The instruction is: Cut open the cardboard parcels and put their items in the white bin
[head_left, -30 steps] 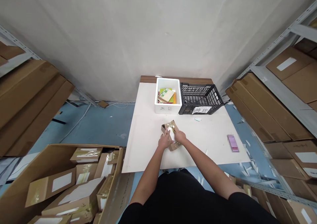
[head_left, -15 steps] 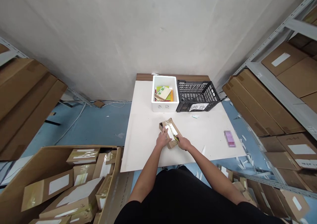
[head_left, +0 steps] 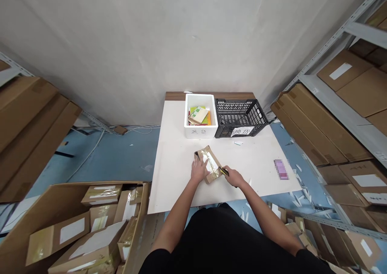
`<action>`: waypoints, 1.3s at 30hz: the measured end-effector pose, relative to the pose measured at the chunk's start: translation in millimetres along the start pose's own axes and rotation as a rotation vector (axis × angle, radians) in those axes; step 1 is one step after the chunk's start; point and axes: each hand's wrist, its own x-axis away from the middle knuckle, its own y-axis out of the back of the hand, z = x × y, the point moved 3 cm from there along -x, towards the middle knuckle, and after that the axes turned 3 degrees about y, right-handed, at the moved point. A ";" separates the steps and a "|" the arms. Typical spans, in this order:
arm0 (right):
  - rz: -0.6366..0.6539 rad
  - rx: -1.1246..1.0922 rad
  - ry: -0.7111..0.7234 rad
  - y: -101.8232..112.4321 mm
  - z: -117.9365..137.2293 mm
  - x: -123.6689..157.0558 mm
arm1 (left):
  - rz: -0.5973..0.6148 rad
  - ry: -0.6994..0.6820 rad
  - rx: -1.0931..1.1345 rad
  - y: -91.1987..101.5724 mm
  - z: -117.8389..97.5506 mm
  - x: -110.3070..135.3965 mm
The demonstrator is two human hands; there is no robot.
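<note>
A small cardboard box point(head_left: 215, 174) with a white label and clear tape lies at an angle on the white-covered table point(head_left: 172, 161). My left hand point(head_left: 199, 169) rests on its left side, fingers spread over the label. In my right hand point(head_left: 233, 177) is a yellow and black utility knife point(head_left: 224, 171), closed in the fingers. The knife's front end is at the box's right edge; whether it touches the cardboard I cannot tell.
Behind the box stand a white foam box point(head_left: 201, 132) holding several booklets and a black plastic crate point(head_left: 242, 120). A large carton point(head_left: 145, 201) of taped parcels is at the left. Shelves with cartons point(head_left: 314, 124) line the right. A blurred purple item point(head_left: 281, 170) lies at the table's right.
My right hand and the knife have moved right, from over the tape to the box's right edge. My left hand's fingers now lie flatter and more spread on the box.
</note>
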 end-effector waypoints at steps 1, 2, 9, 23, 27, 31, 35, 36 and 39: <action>-0.067 -0.031 -0.027 1.6 -2.3 -3.4 | 0.024 -0.107 -0.018 0.9 -2.2 -1.0; -0.123 -0.059 -0.052 1.2 -3.1 -7.8 | 0.068 -0.204 -0.018 1.4 -4.0 -2.3; -0.185 -0.097 -0.020 -36.0 24.3 -44.6 | 0.269 -0.278 0.096 2.2 -4.2 -19.9; -0.157 -0.096 -0.011 -45.7 23.2 -57.5 | 0.244 -0.221 0.022 -4.2 -3.3 -15.0; -0.239 -0.117 0.054 -29.7 32.0 -69.0 | 0.144 -0.148 0.070 -3.4 -0.5 -4.8; -0.223 -0.066 0.158 -8.0 57.3 -93.6 | 0.156 -0.137 0.137 -2.3 1.9 -0.6; -0.150 0.013 0.183 2.1 72.8 -113.3 | 0.139 -0.135 0.181 -0.9 4.5 4.1; -0.137 0.016 0.183 1.9 73.3 -115.2 | 0.135 -0.112 0.183 -2.1 5.1 5.8; -0.106 -0.009 0.206 -3.3 70.4 -115.6 | 0.089 -0.015 0.197 -9.4 5.4 10.8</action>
